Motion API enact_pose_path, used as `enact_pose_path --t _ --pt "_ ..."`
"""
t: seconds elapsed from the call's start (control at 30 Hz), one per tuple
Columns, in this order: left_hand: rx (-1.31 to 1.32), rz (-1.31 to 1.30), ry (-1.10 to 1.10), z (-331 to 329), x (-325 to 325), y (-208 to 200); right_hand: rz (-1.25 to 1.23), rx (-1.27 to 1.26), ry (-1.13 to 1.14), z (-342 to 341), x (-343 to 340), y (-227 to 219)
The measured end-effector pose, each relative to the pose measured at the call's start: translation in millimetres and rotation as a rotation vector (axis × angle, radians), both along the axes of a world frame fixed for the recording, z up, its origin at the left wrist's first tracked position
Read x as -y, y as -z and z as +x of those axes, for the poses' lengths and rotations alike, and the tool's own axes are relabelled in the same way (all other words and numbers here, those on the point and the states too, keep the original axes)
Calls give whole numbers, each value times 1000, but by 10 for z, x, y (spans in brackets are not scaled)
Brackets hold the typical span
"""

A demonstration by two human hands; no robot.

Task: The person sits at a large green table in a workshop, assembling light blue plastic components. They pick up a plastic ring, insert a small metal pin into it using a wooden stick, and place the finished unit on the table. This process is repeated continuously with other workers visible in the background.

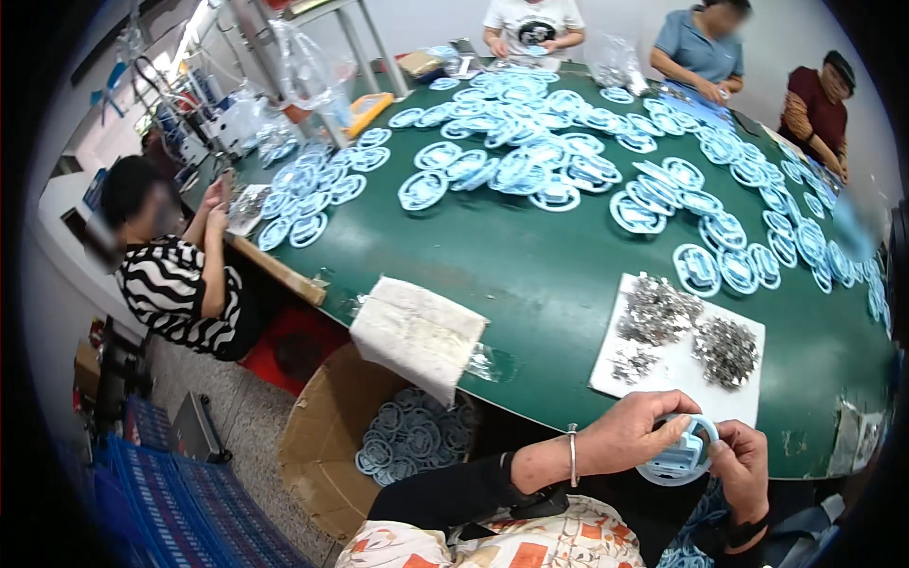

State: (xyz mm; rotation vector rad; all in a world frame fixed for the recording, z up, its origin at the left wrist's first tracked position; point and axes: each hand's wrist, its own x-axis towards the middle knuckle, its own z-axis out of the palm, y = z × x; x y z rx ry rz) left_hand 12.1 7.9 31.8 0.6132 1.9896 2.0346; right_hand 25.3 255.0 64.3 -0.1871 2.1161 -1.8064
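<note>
My left hand (629, 432), with a bangle at its wrist, pinches the upper left rim of a light blue round plastic piece (676, 464). The piece is a ring with a bar-like inner frame. On its other side, my right hand (742, 466) grips the rim between thumb and fingers. Both hands hold it upright just off the table's front edge. Just beyond them lies a white sheet (615, 372) bearing heaps of small silvery metal parts (727, 350). Whether my fingers also hold a small metal part cannot be made out.
Many similar blue rings (516, 142) are piled across the green table (454, 256). A cardboard box (317, 445) with more rings stands below its edge, beside a white padded cloth (417, 327). Blue crates (180, 502) stand at lower left. Several co-workers sit around the table.
</note>
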Motion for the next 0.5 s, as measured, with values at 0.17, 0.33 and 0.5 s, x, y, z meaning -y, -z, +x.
enact_pose_path --t 0.17,0.33,0.5 --pt "128 10 -125 9 212 159 171 -170 -60 -523 210 -14" --pt "200 37 -204 -4 214 310 357 -263 -122 -729 340 19" --pt "105 4 -259 -109 103 355 349 -227 -72 -793 330 29"
